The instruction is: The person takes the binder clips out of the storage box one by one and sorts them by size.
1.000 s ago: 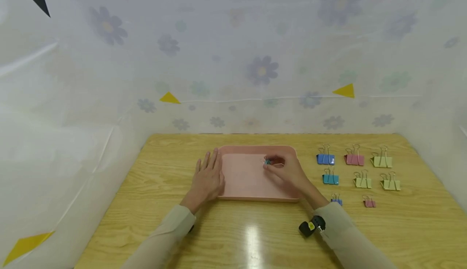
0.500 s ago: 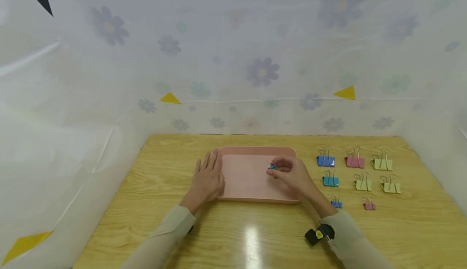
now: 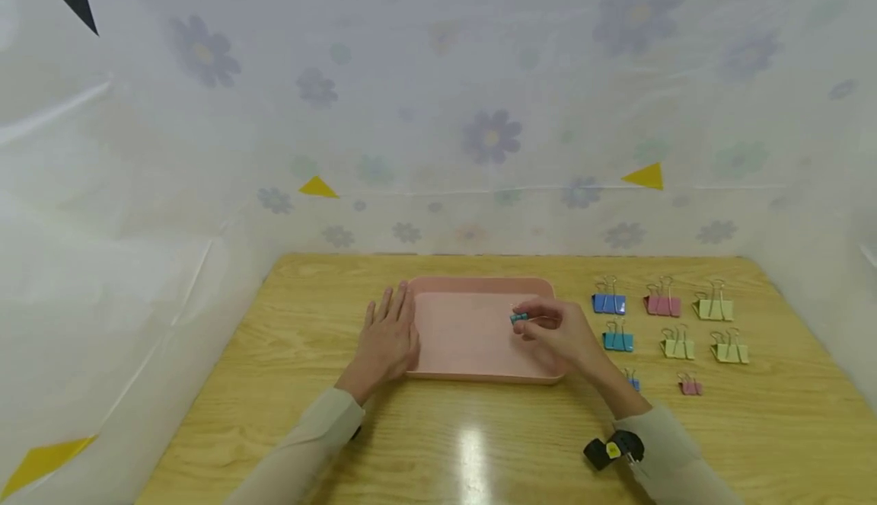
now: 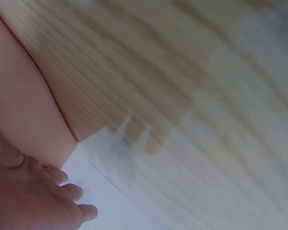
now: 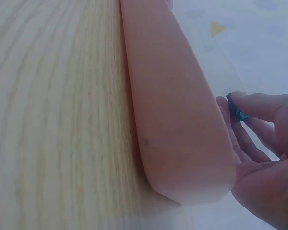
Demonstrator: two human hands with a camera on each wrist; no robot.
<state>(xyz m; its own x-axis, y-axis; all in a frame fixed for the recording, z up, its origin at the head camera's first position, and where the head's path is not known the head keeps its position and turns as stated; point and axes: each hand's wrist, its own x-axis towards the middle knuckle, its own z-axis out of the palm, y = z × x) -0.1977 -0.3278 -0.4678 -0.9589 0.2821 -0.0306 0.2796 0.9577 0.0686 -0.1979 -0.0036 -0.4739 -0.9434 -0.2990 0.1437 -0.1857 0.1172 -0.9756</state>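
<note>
A small teal binder clip [image 3: 518,318] is pinched between the thumb and fingertips of my right hand [image 3: 558,331], over the right part of a pink tray [image 3: 466,377]. The right wrist view also shows the teal clip [image 5: 237,108] at the fingertips, beyond the tray's side wall [image 5: 177,105]. My left hand [image 3: 385,335] lies against the tray's left edge with its fingers straight. In the left wrist view those fingers [image 4: 73,191] touch the outer wall of the tray [image 4: 33,105].
Right of the tray, binder clips stand in rows: blue [image 3: 609,304], pink [image 3: 662,305] and yellow-green [image 3: 714,309] at the back, teal [image 3: 618,340] and two yellow-green [image 3: 678,348] in the middle, small blue [image 3: 634,383] and pink [image 3: 690,387] in front. A flowered sheet [image 3: 438,109] stands behind the table.
My right hand has moved slightly right and toward me with the teal binder clip, whose body shows more now. The left hand stays against the tray.
</note>
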